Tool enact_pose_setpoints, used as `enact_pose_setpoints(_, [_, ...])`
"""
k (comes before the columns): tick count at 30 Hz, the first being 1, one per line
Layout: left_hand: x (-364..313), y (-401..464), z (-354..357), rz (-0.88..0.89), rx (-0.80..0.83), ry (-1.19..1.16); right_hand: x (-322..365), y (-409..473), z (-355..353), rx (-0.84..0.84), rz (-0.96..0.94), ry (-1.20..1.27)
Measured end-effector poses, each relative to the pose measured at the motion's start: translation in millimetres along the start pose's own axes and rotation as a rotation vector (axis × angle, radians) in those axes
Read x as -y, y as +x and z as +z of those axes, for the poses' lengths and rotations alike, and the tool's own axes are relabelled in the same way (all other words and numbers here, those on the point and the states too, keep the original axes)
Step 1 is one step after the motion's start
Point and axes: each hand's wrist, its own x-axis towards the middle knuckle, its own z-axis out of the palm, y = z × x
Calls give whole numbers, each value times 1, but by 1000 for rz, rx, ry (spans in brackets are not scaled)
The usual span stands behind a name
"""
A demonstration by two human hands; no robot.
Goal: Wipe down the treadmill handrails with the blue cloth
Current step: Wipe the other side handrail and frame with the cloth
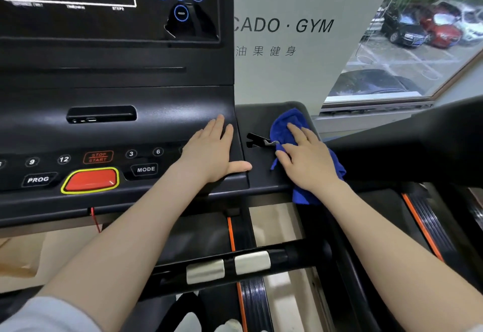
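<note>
A crumpled blue cloth [288, 125] lies on the black right-hand tray of the treadmill console [258, 177]. My right hand [307, 158] presses flat on the cloth with fingers spread, and cloth shows beyond the fingertips and below the wrist. My left hand [211, 148] rests flat and empty on the console's right edge, thumb out toward the tray. The right handrail [407, 143] runs from the tray to the right edge. A lower crossbar handrail with two metal pulse plates [252, 262] sits beneath my forearms.
The console carries a red stop button [90, 180], PROG and MODE keys, number keys and a dark display [78, 5]. A black clip [257, 141] sits in the tray beside the cloth. Orange-striped side rails lie below. A window [418, 44] at right shows parked cars.
</note>
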Motion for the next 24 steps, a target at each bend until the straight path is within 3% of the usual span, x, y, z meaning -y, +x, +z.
enact_pose_setpoints(2, [-3, 0, -2, -14, 11, -6, 4, -2, 0, -15, -13, -25])
enact_pose_setpoints(4, [-4, -1, -1, -26, 4, -15, 6, -3, 4, -142, 0, 73])
enact_pose_setpoints(7, [-6, -8, 4, 5, -57, 4, 2, -3, -5, -407, 245, 594])
enact_pose_setpoints(9, [-8, -14, 5, 39, -69, 8, -1, 2, -14, -544, 285, 724])
enact_pose_setpoints(10, [-9, -16, 4, 55, -61, 10, -2, 6, -16, -528, 223, 594])
enact_pose_setpoints(13, [-11, -23, 1, 73, -6, 5, 14, -1, 0, -50, -68, 36])
enact_pose_setpoints(14, [-12, -25, 2, 73, 9, 6, 16, -5, 7, 27, -148, -43])
enact_pose_setpoints(18, [-15, -25, 12, 61, 0, 59, -2, 13, 3, 75, -259, -43])
enact_pose_setpoints(24, [-17, -26, 13, 46, -25, 60, -8, 30, 2, 81, -120, -59])
